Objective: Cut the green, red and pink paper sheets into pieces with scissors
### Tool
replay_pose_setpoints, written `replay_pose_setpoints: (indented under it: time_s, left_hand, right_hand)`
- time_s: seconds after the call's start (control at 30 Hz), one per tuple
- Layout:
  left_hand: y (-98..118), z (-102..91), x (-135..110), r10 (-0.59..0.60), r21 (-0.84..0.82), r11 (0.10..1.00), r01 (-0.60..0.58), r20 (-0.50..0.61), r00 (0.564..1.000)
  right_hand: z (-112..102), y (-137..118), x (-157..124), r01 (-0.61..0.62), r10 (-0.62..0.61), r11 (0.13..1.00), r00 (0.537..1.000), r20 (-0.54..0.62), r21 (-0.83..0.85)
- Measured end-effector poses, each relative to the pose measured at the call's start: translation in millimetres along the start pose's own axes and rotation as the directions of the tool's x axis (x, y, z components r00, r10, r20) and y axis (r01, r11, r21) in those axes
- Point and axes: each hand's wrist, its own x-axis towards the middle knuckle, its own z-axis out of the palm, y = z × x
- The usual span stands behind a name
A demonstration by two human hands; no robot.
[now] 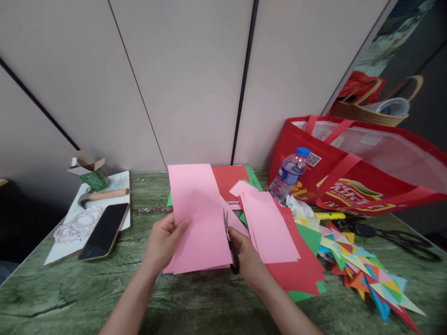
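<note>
My left hand [165,242] grips the left edge of a large pink sheet of paper [197,218], thumb on top. The sheet is held up, tilted toward me. In my right hand [246,253] is a pair of scissors with black handles [233,253]; the blades point away from me along the sheet's right edge. Whether the blades touch the paper I cannot tell. Smaller cut pink pieces [270,228] lie to the right on red paper [296,274], with green paper [309,239] partly beneath.
On the right are folded multicoloured paper shapes [366,265], black-handled scissors [398,237], a yellow tube [330,216], a water bottle [288,174] and a red bag [314,153]. At left, a phone [106,230], beads [78,225], a wooden-handled tool [110,194] and a small box [91,172] rest on a white board [63,251].
</note>
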Motion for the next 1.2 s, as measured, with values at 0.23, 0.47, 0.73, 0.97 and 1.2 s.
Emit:
replay_pose_setpoints:
  time_s: [0.23,0.47,0.73,0.97,1.2]
  left_hand:
    - [-2,-0.6,-1,-0.036,-0.031,0.999,0.037,0.052,0.998]
    - [-4,-0.4,0,-0.004,0.022,1.000,0.003,0.046,0.999]
    - [-5,1.3,-1,0.024,0.022,0.999,-0.025,0.053,0.998]
    - [-7,1.5,0,0.010,0.003,1.000,-0.010,0.064,0.998]
    - [-9,1.9,0,0.005,-0.028,1.000,-0.003,0.063,0.998]
  right_hand:
    - [-1,2,-1,0.011,-0.012,1.000,1.000,0.026,0.016]
    - [-1,2,-1,0.011,-0.011,0.999,1.000,0.027,0.035]
    - [0,6,0,-0.006,0.006,0.997,1.000,0.004,0.071]
    - [-2,9,1,-0.033,0.036,0.994,0.999,-0.029,0.106]
    - [-3,12,2,-0.062,0.073,0.985,0.996,-0.060,0.161]
